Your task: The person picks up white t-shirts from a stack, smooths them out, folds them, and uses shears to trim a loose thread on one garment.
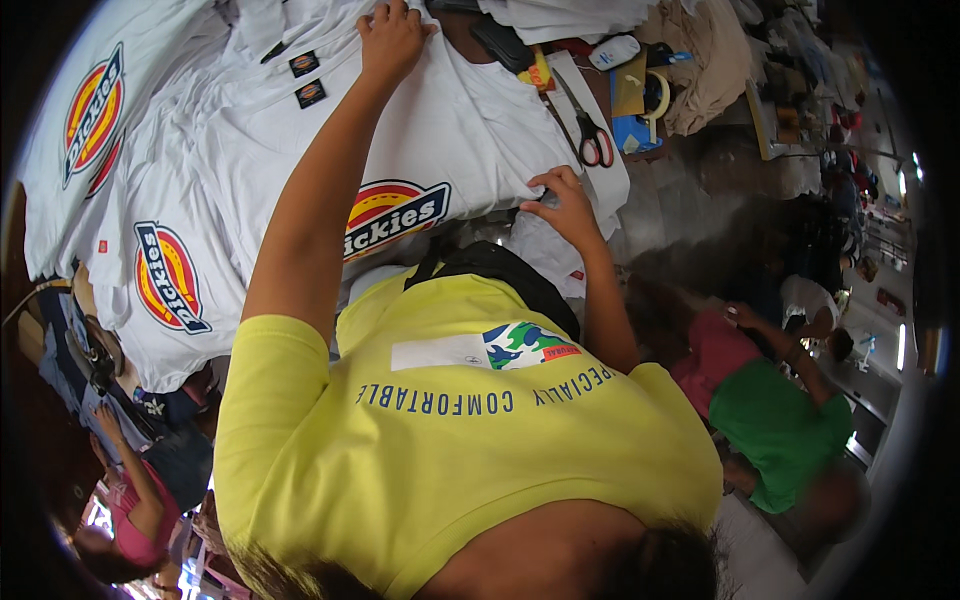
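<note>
A white T-shirt (450, 120) with a large red, yellow and navy chest print lies spread in front of me, over a pile of similar white shirts. My left hand (393, 42) rests on its far part, fingers spread and pressing down on the cloth. Close to my body, at the right end of the near edge, my right hand (566, 207) has that edge between its thumb and fingers. Part of the print is hidden behind my left forearm. Two small dark labels (311, 94) lie on the white cloth left of that forearm.
Black-and-red scissors (590, 140) lie on white paper right of the shirt. Beyond are a tape roll (655, 95), a white computer mouse (614, 52) and beige cloth (705, 70). More printed white shirts (170, 275) hang at left. A person in green (780, 425) is at right, another in pink (145, 510) at lower left.
</note>
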`<state>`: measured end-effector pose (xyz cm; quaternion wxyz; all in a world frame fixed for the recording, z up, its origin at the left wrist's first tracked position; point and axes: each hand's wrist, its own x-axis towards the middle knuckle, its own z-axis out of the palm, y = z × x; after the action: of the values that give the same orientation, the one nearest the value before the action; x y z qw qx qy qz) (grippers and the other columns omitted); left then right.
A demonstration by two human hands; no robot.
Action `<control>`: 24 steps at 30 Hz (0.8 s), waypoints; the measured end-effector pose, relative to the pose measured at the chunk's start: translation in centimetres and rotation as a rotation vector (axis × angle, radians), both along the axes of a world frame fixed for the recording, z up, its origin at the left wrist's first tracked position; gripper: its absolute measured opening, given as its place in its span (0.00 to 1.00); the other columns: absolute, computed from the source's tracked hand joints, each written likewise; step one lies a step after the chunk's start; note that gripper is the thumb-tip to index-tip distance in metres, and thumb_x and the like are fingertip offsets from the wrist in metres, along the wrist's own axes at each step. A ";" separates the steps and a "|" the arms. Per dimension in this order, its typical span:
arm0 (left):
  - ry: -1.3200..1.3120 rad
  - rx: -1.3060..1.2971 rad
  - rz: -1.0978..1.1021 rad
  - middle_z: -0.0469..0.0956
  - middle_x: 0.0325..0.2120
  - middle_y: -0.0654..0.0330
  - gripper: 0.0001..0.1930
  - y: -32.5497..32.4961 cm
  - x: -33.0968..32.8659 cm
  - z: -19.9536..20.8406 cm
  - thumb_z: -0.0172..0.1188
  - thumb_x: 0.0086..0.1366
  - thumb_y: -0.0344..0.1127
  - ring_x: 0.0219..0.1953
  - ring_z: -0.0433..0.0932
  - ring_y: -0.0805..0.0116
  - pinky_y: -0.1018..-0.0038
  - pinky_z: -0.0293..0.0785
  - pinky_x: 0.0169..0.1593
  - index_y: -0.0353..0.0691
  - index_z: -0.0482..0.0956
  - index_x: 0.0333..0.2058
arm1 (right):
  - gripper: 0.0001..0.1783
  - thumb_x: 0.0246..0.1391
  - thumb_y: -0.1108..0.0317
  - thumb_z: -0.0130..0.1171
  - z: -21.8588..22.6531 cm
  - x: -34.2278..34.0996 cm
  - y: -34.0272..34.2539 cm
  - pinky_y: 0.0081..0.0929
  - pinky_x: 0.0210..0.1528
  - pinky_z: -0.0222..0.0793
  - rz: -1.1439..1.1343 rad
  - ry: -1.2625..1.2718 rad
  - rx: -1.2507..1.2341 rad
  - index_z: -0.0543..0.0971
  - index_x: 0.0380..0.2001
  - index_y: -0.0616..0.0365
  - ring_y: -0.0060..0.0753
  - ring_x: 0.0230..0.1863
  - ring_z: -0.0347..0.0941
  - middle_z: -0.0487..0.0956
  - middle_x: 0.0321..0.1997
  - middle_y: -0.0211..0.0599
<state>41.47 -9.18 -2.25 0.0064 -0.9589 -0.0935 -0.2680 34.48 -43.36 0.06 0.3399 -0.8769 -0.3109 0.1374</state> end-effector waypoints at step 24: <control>-0.194 -0.264 -0.025 0.71 0.42 0.63 0.12 0.2 0.4 0.5 0.51 0.59 0.43 0.47 0.65 0.61 0.62 0.54 0.51 0.50 0.72 0.41 | 0.13 0.41 0.66 0.62 -0.9 2.7 -3.1 0.29 0.27 0.64 -0.183 0.159 -0.160 0.69 0.25 0.58 0.34 0.23 0.69 0.72 0.20 0.34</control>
<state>41.89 -9.03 -1.73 -0.1321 -0.9221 -0.1159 -0.3447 37.20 -46.44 -0.80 0.3035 -0.9122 -0.1898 0.1995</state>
